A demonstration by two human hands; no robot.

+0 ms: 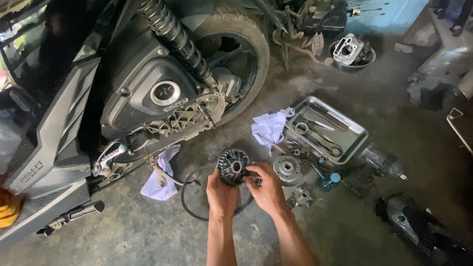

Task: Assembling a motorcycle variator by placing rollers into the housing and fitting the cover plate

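left hand [221,191] grips finned pulley [233,166] | right hand [265,189] pinches its rim | belt [189,199] on floor below, tray [355,129] near

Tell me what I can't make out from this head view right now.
- Finned pulley: near face hidden behind the left hand and right hand.
- Drive belt: its middle runs under both hands.
- Tools in the metal tray: too small to identify fully.
- Scooter body: cut off by left edge.

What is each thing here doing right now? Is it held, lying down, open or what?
finned pulley wheel: held up by both hands
left hand: gripping
right hand: gripping
drive belt: lying looped on floor
metal tray: holding tools
scooter engine cover: still fitted
white rag: crumpled
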